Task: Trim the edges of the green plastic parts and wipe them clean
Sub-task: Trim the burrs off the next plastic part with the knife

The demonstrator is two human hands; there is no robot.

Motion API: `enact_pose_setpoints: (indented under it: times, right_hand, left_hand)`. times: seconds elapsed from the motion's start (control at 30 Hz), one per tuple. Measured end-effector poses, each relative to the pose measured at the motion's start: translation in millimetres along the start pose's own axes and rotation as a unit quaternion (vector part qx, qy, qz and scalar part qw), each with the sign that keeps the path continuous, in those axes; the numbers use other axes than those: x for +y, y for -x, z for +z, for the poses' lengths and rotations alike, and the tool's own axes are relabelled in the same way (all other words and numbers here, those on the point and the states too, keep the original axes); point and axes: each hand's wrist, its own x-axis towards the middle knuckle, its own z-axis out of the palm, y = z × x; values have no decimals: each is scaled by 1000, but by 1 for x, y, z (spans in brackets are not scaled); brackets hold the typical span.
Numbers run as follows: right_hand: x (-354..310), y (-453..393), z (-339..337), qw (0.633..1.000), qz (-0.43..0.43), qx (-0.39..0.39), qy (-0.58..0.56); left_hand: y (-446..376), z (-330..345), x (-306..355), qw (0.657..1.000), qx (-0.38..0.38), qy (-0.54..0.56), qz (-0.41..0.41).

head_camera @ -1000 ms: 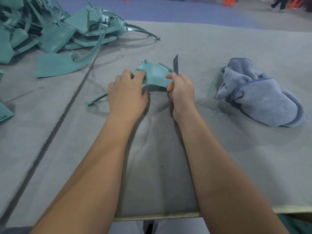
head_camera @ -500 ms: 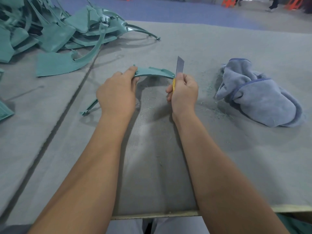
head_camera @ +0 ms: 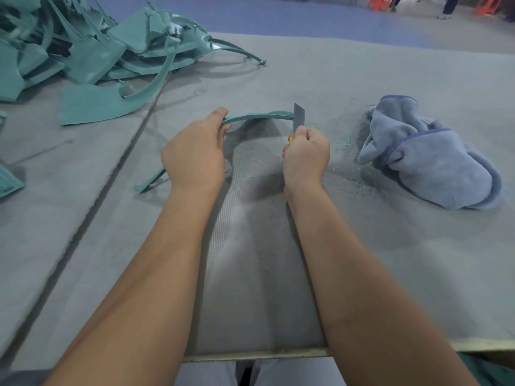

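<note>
My left hand (head_camera: 195,156) grips a curved green plastic part (head_camera: 259,117) above the table; its thin edge arcs from my fingers toward the right, and its tail sticks out below my wrist at the left. My right hand (head_camera: 306,157) holds a utility knife (head_camera: 298,118) with a yellow handle, its grey blade pointing up and touching the right end of the part's edge. A crumpled blue cloth (head_camera: 434,160) lies on the table to the right of my right hand.
A big pile of green plastic parts (head_camera: 92,54) fills the far left of the grey table (head_camera: 278,274). Another green piece (head_camera: 8,179) sits at the left edge. Fine green shavings (head_camera: 351,168) lie scattered beside the cloth. People's legs and orange stools are far behind.
My left hand has turned the part from broad face up to edge-on. The knife blade has come against the part's right end. Both hands sit slightly closer to me.
</note>
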Motion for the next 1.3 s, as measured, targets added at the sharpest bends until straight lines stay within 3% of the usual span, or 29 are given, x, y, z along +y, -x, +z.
enact_pose_setpoints:
  times: [0.27, 0.5, 0.57, 0.7, 0.8, 0.97, 1.3]
  right_hand:
    - [2, -2, 0, 999, 2, -35, 10]
    - [3, 5, 6, 982, -61, -164, 74]
    - [3, 7, 7, 983, -70, -156, 66]
    - [2, 4, 3, 999, -4, -38, -33]
    - [2, 1, 3, 999, 10, -4, -34]
    - [6, 0, 6, 997, -45, -45, 53]
    - [6, 0, 5, 991, -64, -110, 37]
  left_hand:
    - [1, 2, 0, 1000, -2, -7, 2]
    - [3, 5, 2, 999, -36, -22, 10]
    - [4, 5, 4, 999, -35, -24, 8]
    - [4, 4, 3, 999, -29, -16, 10]
    - [3, 4, 3, 1000, -26, -12, 4]
    - [4, 4, 5, 999, -30, -21, 14]
    - [6, 6, 5, 999, -34, -25, 16]
